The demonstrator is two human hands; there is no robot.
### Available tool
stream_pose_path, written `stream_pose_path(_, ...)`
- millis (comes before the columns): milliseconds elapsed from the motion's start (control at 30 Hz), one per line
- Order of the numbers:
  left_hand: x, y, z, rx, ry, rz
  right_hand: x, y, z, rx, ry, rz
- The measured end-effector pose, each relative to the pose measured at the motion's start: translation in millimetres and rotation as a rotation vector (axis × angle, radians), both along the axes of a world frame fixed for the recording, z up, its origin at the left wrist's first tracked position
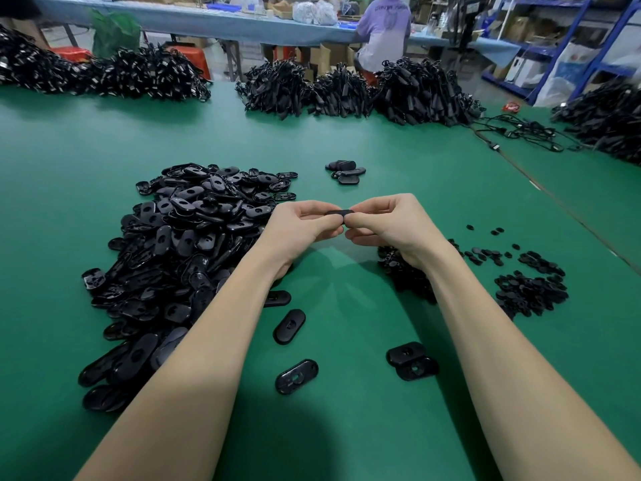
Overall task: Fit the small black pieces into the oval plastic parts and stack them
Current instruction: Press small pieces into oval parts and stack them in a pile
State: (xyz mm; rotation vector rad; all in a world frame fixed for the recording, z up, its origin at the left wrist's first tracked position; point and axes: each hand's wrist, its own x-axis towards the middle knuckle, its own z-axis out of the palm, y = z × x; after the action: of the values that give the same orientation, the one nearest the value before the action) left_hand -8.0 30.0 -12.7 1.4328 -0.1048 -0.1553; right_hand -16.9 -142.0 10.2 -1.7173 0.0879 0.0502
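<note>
Both hands meet above the middle of the green table. My left hand (pixel 305 225) and my right hand (pixel 385 222) pinch one black oval plastic part (pixel 340 212) between their fingertips, seen edge-on. A big heap of oval parts (pixel 180 251) lies to the left, partly under my left forearm. Small black pieces (pixel 530 289) lie scattered and piled to the right, and more of them (pixel 399 269) sit under my right wrist. A short stack of oval parts (pixel 347 171) rests farther back. Whether a small piece is in the held part is hidden by my fingers.
Loose oval parts lie near me: one (pixel 289 326), another (pixel 296 376), and two overlapping (pixel 412 365). Mounds of black cabled items (pixel 357 90) line the far table edge, with cables (pixel 520 131) at right. A seated person (pixel 383 33) works at a bench behind.
</note>
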Motion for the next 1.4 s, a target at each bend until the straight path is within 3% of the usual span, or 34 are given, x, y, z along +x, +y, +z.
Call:
stream_pose_path(567, 1.7, -3.3, -5.0, 0.142, 0.006, 0.037, -1.1, 3.5, -9.6, -0.104, -0.011, -0.044)
stream_pose_path(767, 4.1, -4.4, -4.2, 0.003, 0.017, 0.086, -1.7, 0.6, -1.4, -0.028, -0.043, 0.038)
stream_pose_path(1167, 3.6, -9.6, -10.4, 0.318, -0.011, 0.067, 99.0, 3.2, 3.1, -0.283, 0.069, -0.276)
stream_pose_path(1400, 4.4, -8.7, -9.1, 0.375, -0.016, 0.038, 120.9, 6.0, -11.2, -0.493, -0.018, -0.381)
